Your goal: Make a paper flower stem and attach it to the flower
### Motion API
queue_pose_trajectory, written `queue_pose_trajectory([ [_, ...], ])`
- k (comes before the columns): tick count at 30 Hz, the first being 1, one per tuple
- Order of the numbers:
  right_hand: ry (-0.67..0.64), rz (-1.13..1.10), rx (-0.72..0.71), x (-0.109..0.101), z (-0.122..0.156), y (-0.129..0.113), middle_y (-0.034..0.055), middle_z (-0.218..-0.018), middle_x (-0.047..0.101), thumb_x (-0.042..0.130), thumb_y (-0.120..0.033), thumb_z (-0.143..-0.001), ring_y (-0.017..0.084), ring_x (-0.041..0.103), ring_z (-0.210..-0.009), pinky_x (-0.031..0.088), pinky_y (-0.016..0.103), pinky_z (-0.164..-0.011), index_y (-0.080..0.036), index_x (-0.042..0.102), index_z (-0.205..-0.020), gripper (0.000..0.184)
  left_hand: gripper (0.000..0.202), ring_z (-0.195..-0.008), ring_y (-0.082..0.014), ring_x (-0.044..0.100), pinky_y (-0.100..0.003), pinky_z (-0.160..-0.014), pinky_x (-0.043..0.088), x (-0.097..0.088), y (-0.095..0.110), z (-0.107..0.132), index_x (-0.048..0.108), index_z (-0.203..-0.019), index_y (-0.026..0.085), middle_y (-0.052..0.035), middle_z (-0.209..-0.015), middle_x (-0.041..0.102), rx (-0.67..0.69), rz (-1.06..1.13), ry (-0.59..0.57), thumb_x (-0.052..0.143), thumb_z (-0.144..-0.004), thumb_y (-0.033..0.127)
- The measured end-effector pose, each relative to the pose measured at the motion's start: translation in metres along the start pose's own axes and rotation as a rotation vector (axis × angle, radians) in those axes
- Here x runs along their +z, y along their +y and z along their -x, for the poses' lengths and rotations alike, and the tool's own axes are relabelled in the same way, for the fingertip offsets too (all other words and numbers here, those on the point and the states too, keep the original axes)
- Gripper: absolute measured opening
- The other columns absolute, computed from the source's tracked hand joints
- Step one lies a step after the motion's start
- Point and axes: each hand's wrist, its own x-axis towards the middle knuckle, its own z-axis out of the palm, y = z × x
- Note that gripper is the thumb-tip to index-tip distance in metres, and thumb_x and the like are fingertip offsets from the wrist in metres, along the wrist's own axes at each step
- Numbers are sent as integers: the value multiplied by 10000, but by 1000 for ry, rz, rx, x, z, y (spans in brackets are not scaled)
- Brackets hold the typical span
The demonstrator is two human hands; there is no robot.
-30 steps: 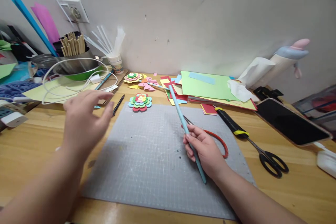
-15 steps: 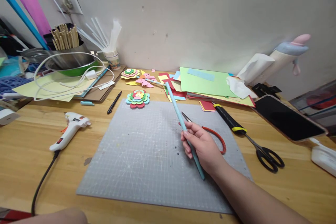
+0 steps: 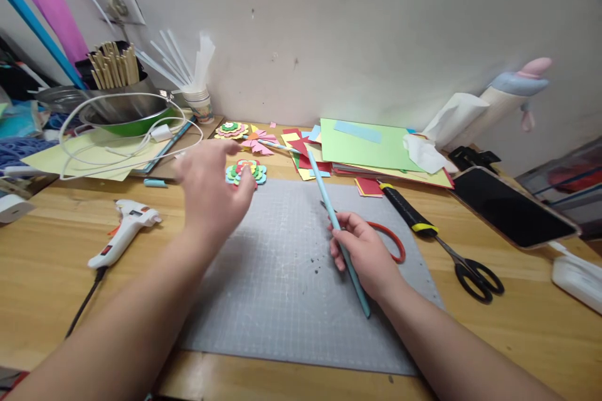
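Right hand: the right hand (image 3: 364, 250) is curled closed around a blue stick (image 3: 326, 196), thumb on one side and fingers on the other.
Left hand: the left hand (image 3: 211, 185) is blurry, about half open, thumb apart from the fingers. It seems to hold nothing. It hides part of a layered paper flower (image 3: 256, 170); I can't tell if they touch.
Blue stick: it slants over the gray mat (image 3: 263, 319), far end toward the paper scraps (image 3: 301, 143). I can't tell if its near end touches the mat. It looks light and quite stiff, maybe rolled paper, so a hard squeeze could dent it. It looks smooth but not very slippery. The middle is a good place for a soft pinch.
Red-handled tool: the red-handled tool (image 3: 397, 244) lies on the mat, partly behind the right hand.
Glue gun: the white glue gun (image 3: 123, 232) lies on the table left of the mat.
Paper cup: the paper cup (image 3: 199, 105) has white sticks (image 3: 204, 66) poking out.
Metal pot: the metal pot (image 3: 134, 95) is full of wooden sticks (image 3: 113, 69).
Green bowl: the green bowl (image 3: 141, 129) is around or in front of the pot; I can't tell which.
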Motion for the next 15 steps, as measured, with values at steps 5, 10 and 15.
queue_pose_trajectory([
  [5,-16,-23,0,-5,-5,-2,-79,-520,545,561,-288,-755,65,401,-335,295,182,-338,-204,467,-922,209,1010,-1342,-413,271,-576,-1069,138,51,-31,-44,311,-1433,167,-205,-1455,370,194,-271,-412,679,-601,608],
  [10,-37,-40,-9,-3,-4,0,-80,-502,528,574,-261,-751,71,401,-355,293,180,-339,-200,487,-926,205,1061,-1303,-453,319,-597,-1062,103,67,-44,-58,370,-1408,140,-245,-1379,452,124,-171,-497,730,-522,601],
  [15,-43,-87,-22,-2,-3,-3,-74,-535,523,588,-262,-748,67,409,-371,304,180,-344,-194,495,-922,209,969,-1335,-496,217,-608,-1073,69,48,-29,-46,435,-1365,106,-207,-1385,458,25,154,-511,703,-573,598],
])
